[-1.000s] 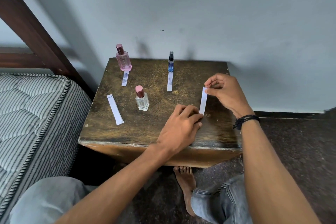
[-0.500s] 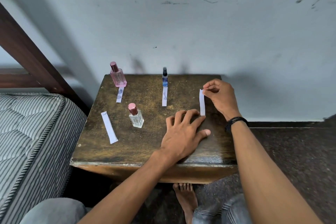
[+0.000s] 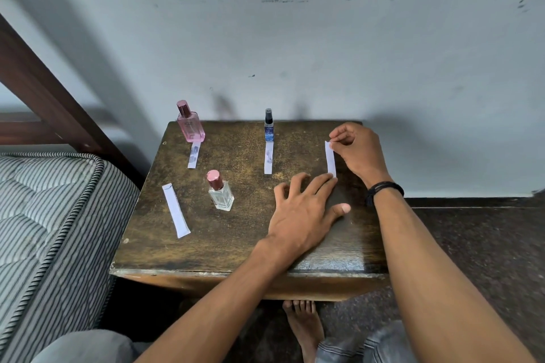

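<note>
— Since a second ago the paper strip [image 3: 330,158] has shifted back toward the worktop's [image 3: 236,247] far right corner, and the left grip [image 3: 303,212] has spread out flat.

— What has hold of it?

— The right grip [image 3: 358,153] pinches the far end between thumb and forefinger. The left grip is open, fingers straight, with one fingertip pressing the near end onto the wood.

— How should the laying be finished?

— I'd use that fingertip as the anchor and draw the far end gently taut. Then lower it so the paper runs parallel to the right edge, level with the smudged strip [image 3: 268,158] in front of the small dark bottle [image 3: 268,127]. Let go of the pinch first, then lift the fingertip, or it may skid.

— And the paper itself?

— White, narrow and long, with no mark that I can make out. It looks thin, so I judge a hard pull would curl or crease it. No bottle stands behind it.
</note>
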`<action>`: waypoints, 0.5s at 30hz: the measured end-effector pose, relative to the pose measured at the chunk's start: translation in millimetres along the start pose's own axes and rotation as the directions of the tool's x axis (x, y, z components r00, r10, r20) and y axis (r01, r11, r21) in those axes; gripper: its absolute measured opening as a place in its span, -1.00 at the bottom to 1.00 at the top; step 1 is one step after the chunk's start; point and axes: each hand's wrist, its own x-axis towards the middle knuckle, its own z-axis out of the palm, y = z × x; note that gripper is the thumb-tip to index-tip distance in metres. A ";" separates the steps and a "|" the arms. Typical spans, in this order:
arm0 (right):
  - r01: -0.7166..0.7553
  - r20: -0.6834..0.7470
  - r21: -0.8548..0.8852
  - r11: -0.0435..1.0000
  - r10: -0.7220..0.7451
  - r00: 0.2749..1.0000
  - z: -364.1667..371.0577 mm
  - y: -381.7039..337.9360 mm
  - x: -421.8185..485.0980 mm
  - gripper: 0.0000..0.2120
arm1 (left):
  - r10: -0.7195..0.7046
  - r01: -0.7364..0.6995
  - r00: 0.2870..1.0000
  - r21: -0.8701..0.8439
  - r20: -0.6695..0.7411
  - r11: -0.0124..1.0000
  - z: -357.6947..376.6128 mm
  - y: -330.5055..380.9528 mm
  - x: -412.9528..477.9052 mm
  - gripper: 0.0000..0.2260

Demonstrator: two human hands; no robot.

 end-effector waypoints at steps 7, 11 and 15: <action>-0.003 -0.018 -0.034 0.999 0.003 1.000 2.0 0.7 3.9 -0.87 | 0.019 -0.018 1.000 0.032 -0.025 0.999 2.7 2.7 6.7 -0.42; -0.011 -0.021 -0.026 1.000 0.010 1.000 2.7 1.2 5.9 -0.85 | 0.013 -0.012 1.000 0.014 -0.024 1.000 4.0 1.2 6.9 -0.40; -0.022 -0.027 -0.012 1.000 0.022 0.999 2.8 2.1 6.1 -0.84 | 0.018 -0.017 0.999 0.006 -0.033 1.000 4.4 0.2 6.2 -0.40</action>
